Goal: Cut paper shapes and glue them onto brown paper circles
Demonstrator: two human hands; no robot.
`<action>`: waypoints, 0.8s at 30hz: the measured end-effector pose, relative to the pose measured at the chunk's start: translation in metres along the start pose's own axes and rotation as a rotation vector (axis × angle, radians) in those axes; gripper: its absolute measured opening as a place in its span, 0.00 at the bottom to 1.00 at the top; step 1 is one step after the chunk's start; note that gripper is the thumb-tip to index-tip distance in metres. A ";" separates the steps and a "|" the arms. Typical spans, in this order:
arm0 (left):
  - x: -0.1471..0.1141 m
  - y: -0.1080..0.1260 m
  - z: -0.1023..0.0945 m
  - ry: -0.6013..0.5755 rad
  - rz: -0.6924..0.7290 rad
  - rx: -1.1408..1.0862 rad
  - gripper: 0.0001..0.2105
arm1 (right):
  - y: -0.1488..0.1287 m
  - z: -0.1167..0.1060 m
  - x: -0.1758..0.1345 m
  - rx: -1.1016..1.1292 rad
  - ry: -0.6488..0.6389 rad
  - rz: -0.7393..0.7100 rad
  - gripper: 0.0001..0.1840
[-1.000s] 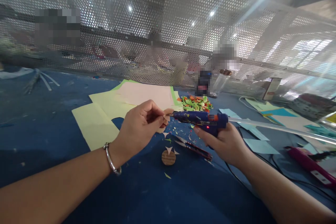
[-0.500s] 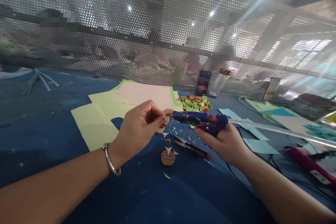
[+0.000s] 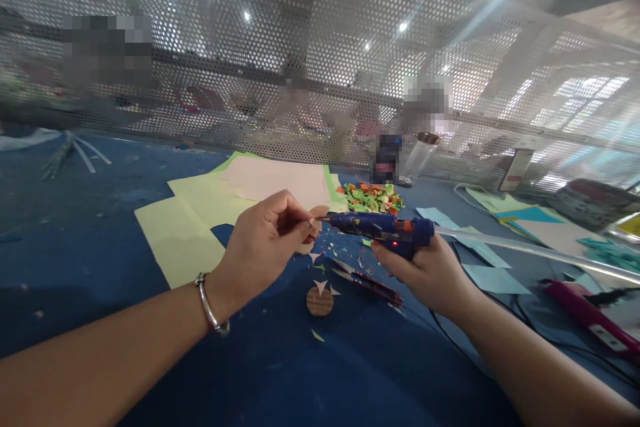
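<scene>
My right hand [image 3: 433, 273] is wrapped round the handle of a blue glue gun [image 3: 383, 230], whose small red light glows. A long clear glue stick [image 3: 525, 250] juts out of the gun's back end. The nozzle points left and meets, or nearly meets, the pinched fingertips of my left hand [image 3: 273, 240]. Between those fingers is a small pale pink paper piece [image 3: 319, 220], partly hidden by them. Below lies a round brown wooden disc [image 3: 320, 303] with a white pointed paper scrap [image 3: 321, 287] at its top edge. Thread snips [image 3: 367, 280] rest under the gun.
Yellow paper sheets [image 3: 180, 233] and a pink sheet [image 3: 280, 177] lie behind my left hand. A heap of green and orange scraps [image 3: 375, 197] sits beyond the gun. Blue paper pieces [image 3: 495, 278], a dark cable and a magenta tool [image 3: 590, 317] are at right. A perforated metal screen [image 3: 250, 93] stands behind.
</scene>
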State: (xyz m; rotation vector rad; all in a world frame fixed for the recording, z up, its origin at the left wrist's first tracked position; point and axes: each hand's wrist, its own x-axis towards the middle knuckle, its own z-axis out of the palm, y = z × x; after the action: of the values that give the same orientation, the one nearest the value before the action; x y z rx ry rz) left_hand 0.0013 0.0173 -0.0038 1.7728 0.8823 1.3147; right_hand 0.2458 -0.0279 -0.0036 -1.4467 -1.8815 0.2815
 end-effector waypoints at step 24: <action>-0.003 0.011 -0.002 0.099 0.061 0.027 0.06 | 0.003 -0.002 0.006 0.079 -0.046 0.107 0.20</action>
State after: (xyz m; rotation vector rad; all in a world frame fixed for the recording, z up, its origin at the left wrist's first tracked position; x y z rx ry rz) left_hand 0.0001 0.0101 0.0047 1.7801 0.9099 1.4467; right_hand 0.2492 -0.0222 -0.0016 -1.5014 -1.8106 0.4388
